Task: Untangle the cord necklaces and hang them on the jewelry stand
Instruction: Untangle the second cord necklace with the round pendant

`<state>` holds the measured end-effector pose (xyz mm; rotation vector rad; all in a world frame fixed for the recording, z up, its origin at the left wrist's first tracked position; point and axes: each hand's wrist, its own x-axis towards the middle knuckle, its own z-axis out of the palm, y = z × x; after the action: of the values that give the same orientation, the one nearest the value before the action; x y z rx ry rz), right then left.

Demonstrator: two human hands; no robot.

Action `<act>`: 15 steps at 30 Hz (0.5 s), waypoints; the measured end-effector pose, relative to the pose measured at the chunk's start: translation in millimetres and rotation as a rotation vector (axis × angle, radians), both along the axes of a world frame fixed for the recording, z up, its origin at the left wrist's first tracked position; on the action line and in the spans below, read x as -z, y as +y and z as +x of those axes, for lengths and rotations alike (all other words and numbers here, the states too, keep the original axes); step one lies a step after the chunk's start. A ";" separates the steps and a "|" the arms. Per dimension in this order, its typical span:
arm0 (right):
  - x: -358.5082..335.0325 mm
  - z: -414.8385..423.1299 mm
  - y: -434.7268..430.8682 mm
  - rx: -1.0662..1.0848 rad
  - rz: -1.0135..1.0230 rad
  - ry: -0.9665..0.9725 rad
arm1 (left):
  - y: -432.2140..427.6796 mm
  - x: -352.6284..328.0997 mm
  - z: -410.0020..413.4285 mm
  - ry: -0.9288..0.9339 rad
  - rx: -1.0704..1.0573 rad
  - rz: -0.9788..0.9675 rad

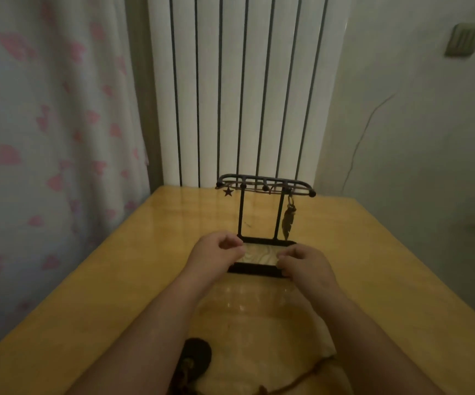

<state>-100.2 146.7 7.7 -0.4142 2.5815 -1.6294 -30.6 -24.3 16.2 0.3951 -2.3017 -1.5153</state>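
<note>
A black metal jewelry stand (264, 185) stands mid-table on a flat base with a pale marbled inlay. A star pendant (227, 191) hangs from the left end of its top rail. A brown feather pendant (287, 220) hangs near the right post. My left hand (216, 249) has its fingers curled at the base's left end. My right hand (302, 265) curls over the base's front right corner. A brown cord (302, 377) and a dark round pendant (198, 354) lie near the table's front edge, partly hidden by my forearms.
The yellow wooden table (116, 280) runs back to a white ribbed radiator (239, 89). A curtain with pink prints (45, 138) hangs on the left and a plain wall is on the right. A beige cloth (264, 332) lies between my forearms.
</note>
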 end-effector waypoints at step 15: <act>32.7 33.6 14.7 -0.180 0.456 0.162 | 25.8 22.0 49.7 -0.171 0.259 -0.209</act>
<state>-66.5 161.5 -24.9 -0.7350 2.8184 -0.9461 19.1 1.4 -5.8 0.1810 -2.7030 -1.3788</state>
